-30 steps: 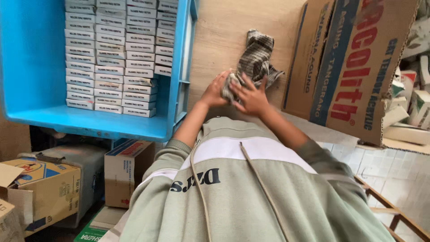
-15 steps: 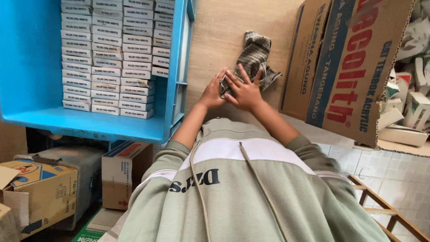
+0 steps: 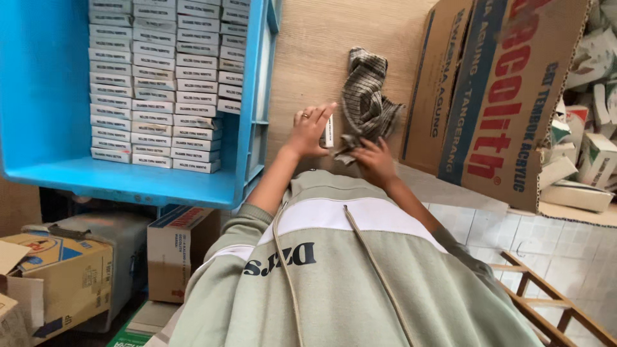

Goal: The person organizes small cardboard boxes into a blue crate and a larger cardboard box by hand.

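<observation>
You are holding a small white box (image 3: 329, 130) upright between the thumb and fingers of your left hand (image 3: 310, 130), over the wooden tabletop (image 3: 315, 51) and just right of the blue crate (image 3: 38, 96). Your right hand (image 3: 375, 160) is resting with its fingers loosely curled on the near end of a checked cloth (image 3: 365, 103), touching it rather than gripping it. The step in hand appears to be handling a single box beside the cloth, perhaps wiping it, while rows of matching white boxes (image 3: 157, 83) are standing packed in the crate to the left. Any next move with the box is calling for a firm pinch and a clean lift over the crate's right wall (image 3: 256, 109), which is standing close beside your left wrist. Open room is lying on the bare wood at the far side, above the cloth. On the right a leaning cardboard carton (image 3: 508, 96) is hemming the space in, and your own sweatshirt (image 3: 347, 276) is crowding the near edge
</observation>
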